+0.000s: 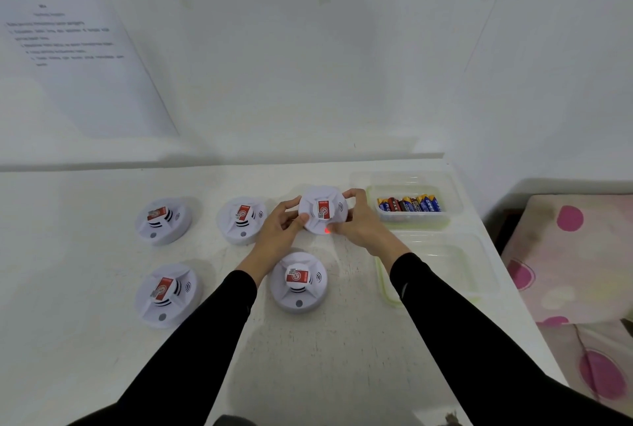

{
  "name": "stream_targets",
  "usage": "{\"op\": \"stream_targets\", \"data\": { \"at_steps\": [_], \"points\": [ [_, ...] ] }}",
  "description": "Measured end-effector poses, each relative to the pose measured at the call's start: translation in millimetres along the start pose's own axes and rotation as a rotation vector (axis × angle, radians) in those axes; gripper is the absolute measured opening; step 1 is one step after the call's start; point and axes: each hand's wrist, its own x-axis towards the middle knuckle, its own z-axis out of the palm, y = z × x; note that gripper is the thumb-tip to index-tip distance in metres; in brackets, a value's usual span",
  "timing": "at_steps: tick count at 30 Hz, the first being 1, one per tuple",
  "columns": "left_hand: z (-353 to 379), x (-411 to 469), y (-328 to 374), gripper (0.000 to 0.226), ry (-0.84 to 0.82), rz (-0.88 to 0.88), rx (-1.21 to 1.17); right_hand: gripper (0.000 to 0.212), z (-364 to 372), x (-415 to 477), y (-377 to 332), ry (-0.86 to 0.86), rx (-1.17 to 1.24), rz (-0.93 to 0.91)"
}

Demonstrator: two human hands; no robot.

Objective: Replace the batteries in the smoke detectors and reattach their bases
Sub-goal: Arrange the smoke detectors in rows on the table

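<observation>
Five smoke detectors [163, 221]: four flat on table [85, 340], fifth detector [323, 209] between left hand [281, 230] and right hand [359, 223], both gripping rim. One battery tub [411, 219] just beside.

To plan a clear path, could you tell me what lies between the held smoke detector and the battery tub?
In the head view, only the right hand, gripping the smoke detector, lies before the battery tub.
</observation>
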Motion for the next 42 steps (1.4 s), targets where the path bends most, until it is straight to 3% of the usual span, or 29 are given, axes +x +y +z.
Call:
{"op": "stream_targets", "data": {
  "at_steps": [8,18,23,42],
  "points": [
    [0,0,0,0.038,-0.001,0.002,0.005,0.063,4,-1,-1,0.02,0.04,0.018],
    [-2,-4,-1,0.039,0.031,0.035,-0.012,0.055,32,-10,16,0.152,0.32,-0.021],
    [-3,-6,0,0.043,0.049,0.038,-0.03,0.042,54,-10,16,0.317,0.394,-0.072],
    [-3,-10,-1,0.044,0.05,0.034,-0.042,0.038,55,-11,35,0.384,0.39,-0.137]
  ]
}}
